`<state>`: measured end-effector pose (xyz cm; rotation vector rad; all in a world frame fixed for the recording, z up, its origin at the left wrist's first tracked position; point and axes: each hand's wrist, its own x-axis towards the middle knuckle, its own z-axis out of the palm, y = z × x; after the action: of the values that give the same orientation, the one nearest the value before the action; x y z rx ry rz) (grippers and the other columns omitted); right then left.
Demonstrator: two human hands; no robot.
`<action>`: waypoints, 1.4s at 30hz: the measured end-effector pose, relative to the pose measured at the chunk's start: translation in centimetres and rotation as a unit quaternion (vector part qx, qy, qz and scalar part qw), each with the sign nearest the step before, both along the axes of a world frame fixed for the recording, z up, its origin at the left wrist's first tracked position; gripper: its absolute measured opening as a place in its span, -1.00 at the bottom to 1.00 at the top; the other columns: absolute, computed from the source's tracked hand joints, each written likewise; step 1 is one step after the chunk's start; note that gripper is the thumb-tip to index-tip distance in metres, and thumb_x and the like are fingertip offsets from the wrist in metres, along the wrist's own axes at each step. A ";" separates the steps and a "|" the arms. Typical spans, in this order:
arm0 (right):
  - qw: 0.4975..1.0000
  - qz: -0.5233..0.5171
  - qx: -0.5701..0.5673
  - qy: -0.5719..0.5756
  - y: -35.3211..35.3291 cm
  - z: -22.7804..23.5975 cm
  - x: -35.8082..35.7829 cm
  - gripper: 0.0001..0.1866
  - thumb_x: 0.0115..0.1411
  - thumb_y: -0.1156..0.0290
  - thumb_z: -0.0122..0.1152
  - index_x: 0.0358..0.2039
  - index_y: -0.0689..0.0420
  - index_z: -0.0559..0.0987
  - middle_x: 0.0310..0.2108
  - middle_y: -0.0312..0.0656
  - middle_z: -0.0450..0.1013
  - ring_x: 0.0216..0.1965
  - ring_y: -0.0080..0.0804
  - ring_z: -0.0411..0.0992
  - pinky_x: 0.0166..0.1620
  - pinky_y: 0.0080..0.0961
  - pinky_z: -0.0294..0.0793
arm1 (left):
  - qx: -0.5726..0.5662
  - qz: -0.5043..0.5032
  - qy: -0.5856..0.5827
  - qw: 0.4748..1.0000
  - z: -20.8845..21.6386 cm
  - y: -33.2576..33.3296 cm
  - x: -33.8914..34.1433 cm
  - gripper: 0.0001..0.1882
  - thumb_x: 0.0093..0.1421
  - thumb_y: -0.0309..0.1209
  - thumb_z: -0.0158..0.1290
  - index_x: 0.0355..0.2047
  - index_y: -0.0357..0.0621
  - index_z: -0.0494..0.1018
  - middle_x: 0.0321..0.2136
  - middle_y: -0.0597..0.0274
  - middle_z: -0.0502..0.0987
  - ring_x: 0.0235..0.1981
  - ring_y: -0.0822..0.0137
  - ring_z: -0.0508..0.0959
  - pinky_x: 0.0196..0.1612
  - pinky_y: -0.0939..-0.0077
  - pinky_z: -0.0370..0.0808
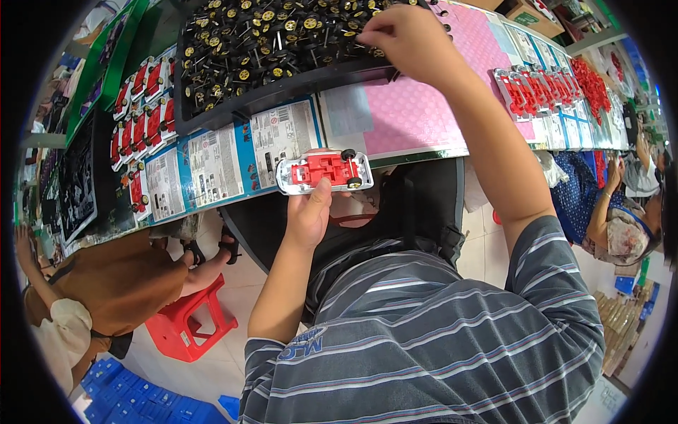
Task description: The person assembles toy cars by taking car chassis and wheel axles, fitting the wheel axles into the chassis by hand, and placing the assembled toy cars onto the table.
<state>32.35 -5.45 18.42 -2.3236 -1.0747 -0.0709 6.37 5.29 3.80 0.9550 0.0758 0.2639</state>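
My left hand (311,215) grips a toy car (321,171) just off the table's front edge, its red underside facing up inside a white shell. One pair of black wheels with yellowish hubs (349,169) sits at its right end; no wheels show at the left end. Over the right part of a black tray (233,112) is my right hand (409,42), thumb and fingertips pinched together among the loose wheel axles (279,42). Whatever the fingertips hold, if anything, is too small to make out. The tray is heaped with these black wheels with yellow hubs on metal axles.
Rows of red-and-white toy cars (145,128) stand left of the tray. At the right lie more upturned car bodies (537,92) and a pile of red parts (590,88). Pink bubble wrap (417,116) covers part of the table. People sit on both sides; a red stool (191,318) stands lower left.
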 end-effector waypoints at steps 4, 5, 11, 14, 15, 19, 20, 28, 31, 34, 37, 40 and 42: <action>0.988 -0.040 0.133 0.060 -2.0 2.5 -4.3 -0.80 0.08 0.38 0.38 -0.32 0.23 0.66 -0.28 0.06 0.54 -0.26 -0.05 0.52 -0.20 -0.29 0.49 | -0.006 0.001 0.008 1.000 0.3 0.0 -0.4 -0.38 0.35 -0.23 0.06 0.30 -0.22 0.15 0.13 0.05 0.41 0.07 0.19 0.50 -0.10 0.29 0.51; 0.977 0.021 0.203 0.061 -3.1 -1.2 -3.5 -0.83 0.14 0.55 0.33 -0.22 0.24 0.64 -0.01 -0.14 0.52 -0.22 -0.47 0.52 -0.22 -0.56 0.48 | -0.014 0.005 0.015 1.000 0.4 -0.1 -0.5 -0.37 0.35 -0.25 0.07 0.31 -0.24 0.14 0.13 0.04 0.42 0.04 0.19 0.51 -0.10 0.29 0.51; 0.963 0.160 0.159 0.147 -3.7 -3.9 -12.8 -0.57 -0.03 0.44 0.51 -0.15 0.19 0.53 -0.09 -0.15 0.53 -0.11 -0.36 0.50 -0.05 -0.44 0.49 | 0.036 -0.013 0.029 0.999 1.2 -0.7 -0.7 -0.37 0.30 -0.35 0.17 0.27 -0.24 0.16 0.04 0.08 0.50 -0.01 0.32 0.56 -0.04 0.44 0.58; 0.956 0.168 0.126 0.206 -2.1 -4.9 -15.0 -0.51 -0.10 0.40 0.56 -0.17 0.20 0.52 -0.18 -0.12 0.52 -0.15 -0.23 0.50 -0.07 -0.38 0.50 | 0.056 -0.050 0.030 0.997 0.6 -0.9 -1.5 -0.50 0.29 -0.45 0.14 0.19 -0.27 0.27 -0.01 0.11 0.50 -0.08 0.32 0.59 -0.14 0.45 0.63; 0.959 0.193 0.129 0.160 -1.7 -5.3 -15.1 -0.49 -0.12 0.39 0.57 -0.17 0.21 0.52 -0.21 -0.11 0.52 -0.17 -0.19 0.49 -0.08 -0.37 0.50 | 0.089 -0.059 0.019 0.994 -0.3 -0.7 -1.6 -0.56 0.29 -0.51 0.11 0.15 -0.27 0.31 -0.04 0.12 0.51 -0.09 0.31 0.60 -0.15 0.44 0.64; 0.969 0.200 0.099 0.106 -1.1 -5.7 -15.4 -0.46 -0.14 0.37 0.58 -0.14 0.22 0.53 -0.23 -0.09 0.51 -0.20 -0.15 0.50 -0.11 -0.34 0.52 | 0.121 -0.052 0.029 0.991 -1.3 -0.7 -2.3 -0.73 0.29 -0.63 -0.01 0.01 -0.31 0.41 -0.11 0.13 0.52 -0.12 0.31 0.61 -0.16 0.39 0.69; 0.968 0.205 0.100 0.107 -1.0 -5.6 -15.3 -0.46 -0.14 0.37 0.58 -0.14 0.22 0.53 -0.23 -0.09 0.51 -0.20 -0.15 0.50 -0.11 -0.34 0.52 | 0.074 -0.061 0.071 0.993 -1.0 -0.8 -2.4 -0.75 0.30 -0.63 -0.01 -0.02 -0.32 0.43 -0.11 0.12 0.53 -0.13 0.31 0.62 -0.15 0.38 0.70; 0.967 0.215 0.075 0.112 -0.5 -5.5 -15.5 -0.42 -0.15 0.32 0.59 -0.11 0.20 0.55 -0.22 -0.10 0.53 -0.19 -0.15 0.52 -0.10 -0.37 0.55 | 0.106 -0.068 0.043 0.991 -1.6 -0.7 -3.3 -0.78 0.30 -0.59 0.05 -0.04 -0.32 0.47 -0.12 0.10 0.56 -0.14 0.29 0.63 -0.12 0.36 0.70; 0.962 0.234 0.092 0.109 -0.7 -5.8 -15.4 -0.40 -0.15 0.28 0.60 -0.10 0.20 0.55 -0.19 -0.11 0.52 -0.15 -0.14 0.52 -0.08 -0.35 0.55 | 0.103 -0.005 0.036 0.994 -0.1 -0.9 -2.7 -0.67 0.27 -0.63 0.05 0.05 -0.32 0.39 -0.11 0.09 0.56 -0.14 0.28 0.63 -0.11 0.36 0.69; 0.954 0.243 0.098 0.144 -1.4 -5.4 -14.9 -0.41 -0.11 0.27 0.58 -0.08 0.20 0.54 -0.14 -0.11 0.51 -0.10 -0.17 0.51 -0.08 -0.35 0.53 | 0.047 -0.021 0.034 0.998 -0.3 -0.8 -2.9 -0.58 0.28 -0.54 0.07 0.13 -0.30 0.31 -0.10 0.09 0.54 -0.15 0.28 0.63 -0.14 0.38 0.69; 0.961 0.189 0.147 0.138 -2.1 -5.5 -14.0 -0.50 -0.06 0.26 0.55 -0.15 0.21 0.58 -0.24 -0.06 0.52 -0.22 -0.16 0.53 -0.14 -0.34 0.51 | 0.021 -0.035 0.033 0.999 -0.2 -0.2 -2.6 -0.39 0.34 -0.33 0.09 0.29 -0.29 0.13 0.00 0.04 0.49 -0.12 0.30 0.62 -0.13 0.43 0.65; 0.973 0.145 0.167 0.073 -3.8 -7.8 -10.1 -0.69 0.07 0.34 0.46 -0.22 0.22 0.62 -0.27 -0.12 0.57 -0.27 -0.30 0.54 -0.17 -0.43 0.53 | -0.032 -0.002 0.019 0.999 0.5 0.3 -3.0 -0.29 0.38 -0.34 0.01 0.40 -0.31 -0.05 0.16 -0.18 0.38 0.08 0.12 0.53 0.12 0.26 0.51; 0.989 0.034 0.135 -0.042 -5.7 -11.5 -6.3 -0.78 0.12 0.40 0.41 -0.26 0.24 0.63 -0.34 -0.12 0.57 -0.33 -0.27 0.56 -0.19 -0.43 0.54 | -0.023 0.014 0.011 1.000 1.4 1.4 -3.4 -0.29 0.38 -0.24 -0.05 0.39 -0.35 -0.03 0.27 -0.41 0.23 0.19 -0.04 0.43 0.06 0.23 0.48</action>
<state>26.09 -11.13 6.93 -2.0558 -1.1106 -0.2746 3.02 6.66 5.16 0.9121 0.1154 0.2753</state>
